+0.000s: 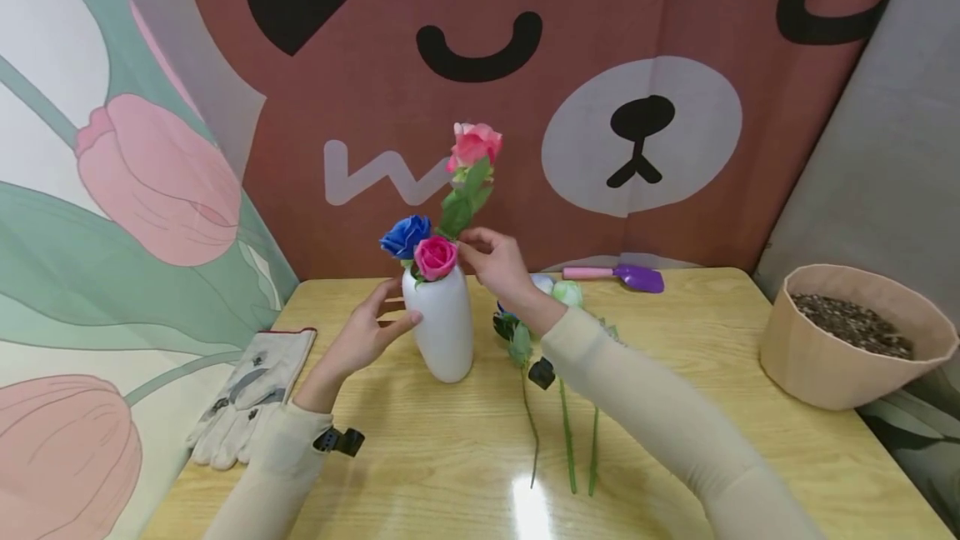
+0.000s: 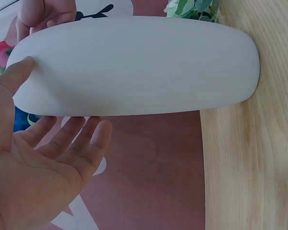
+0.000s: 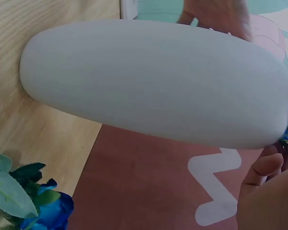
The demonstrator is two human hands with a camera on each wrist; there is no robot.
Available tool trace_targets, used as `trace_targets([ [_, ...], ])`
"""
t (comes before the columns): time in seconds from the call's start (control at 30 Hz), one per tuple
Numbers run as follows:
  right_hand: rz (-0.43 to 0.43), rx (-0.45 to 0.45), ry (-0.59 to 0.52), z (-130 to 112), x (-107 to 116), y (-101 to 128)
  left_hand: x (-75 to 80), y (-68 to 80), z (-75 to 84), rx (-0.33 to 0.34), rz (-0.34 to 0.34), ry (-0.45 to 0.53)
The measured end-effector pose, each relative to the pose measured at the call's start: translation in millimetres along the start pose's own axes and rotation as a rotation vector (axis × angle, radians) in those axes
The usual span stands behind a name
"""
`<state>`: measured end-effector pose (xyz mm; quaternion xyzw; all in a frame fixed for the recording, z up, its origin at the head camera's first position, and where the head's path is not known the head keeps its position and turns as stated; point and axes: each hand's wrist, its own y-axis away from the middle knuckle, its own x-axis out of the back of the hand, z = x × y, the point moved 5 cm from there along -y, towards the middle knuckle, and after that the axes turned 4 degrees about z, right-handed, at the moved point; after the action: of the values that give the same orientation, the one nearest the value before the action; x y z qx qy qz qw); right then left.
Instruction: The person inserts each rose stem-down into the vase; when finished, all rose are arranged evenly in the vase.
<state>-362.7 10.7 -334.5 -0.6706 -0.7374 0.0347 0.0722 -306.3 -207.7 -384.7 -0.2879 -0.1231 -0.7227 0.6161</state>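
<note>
A white vase stands on the table with a blue rose and a deep pink rose at its mouth. A taller coral-pink rose with green leaves rises above them. My right hand pinches the stem of this coral-pink rose just over the vase's rim; its fingertips are partly hidden in the right wrist view. On the vase's left side, my left hand holds the upper body, thumb on the near side and fingers along the other.
Several loose artificial flowers, including a pale green one, lie right of the vase. A purple trowel with a pink handle lies at the back edge. Work gloves are at the left; a tan pot with dark soil stands at right.
</note>
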Motion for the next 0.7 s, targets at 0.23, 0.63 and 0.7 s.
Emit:
trace_targets([
  [0.23, 0.015, -0.01, 0.014, 1.7, -2.0, 1.3, -0.6, -0.6, -1.3, 0.004, 0.002, 0.005],
  [0.63, -0.024, 0.006, 0.025, 2.0, -8.4, -2.6, -0.5, 0.7, -1.5, 0.003, 0.003, 0.001],
  [0.7, -0.038, -0.002, 0.064, 2.9, -7.6, -3.1, -0.6, 0.9, -0.9, 0.002, 0.002, -0.003],
])
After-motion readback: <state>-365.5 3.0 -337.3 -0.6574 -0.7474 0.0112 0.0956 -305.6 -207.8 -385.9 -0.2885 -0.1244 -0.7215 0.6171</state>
